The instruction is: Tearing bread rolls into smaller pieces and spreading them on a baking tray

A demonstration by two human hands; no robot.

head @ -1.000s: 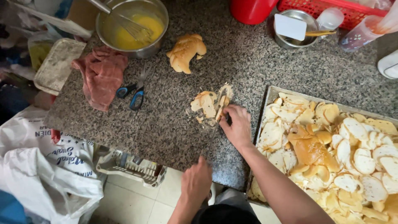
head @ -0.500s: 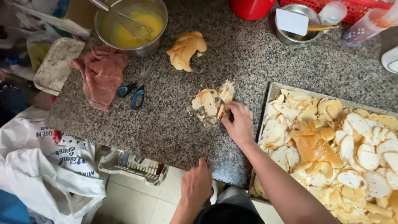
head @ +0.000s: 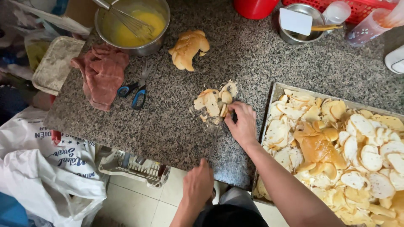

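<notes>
Bread slices (head: 212,103): small heap on granite counter (head: 176,126), right hand (head: 242,124) pinching its right edge. Left hand (head: 198,185): loosely curled, empty, at near counter edge. Tray (head: 269,113) of slices right.

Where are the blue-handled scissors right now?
In the head view, the blue-handled scissors lie on the speckled granite counter, left of centre, beside the crumpled pink cloth and just below the metal bowl of yellow batter.
</notes>
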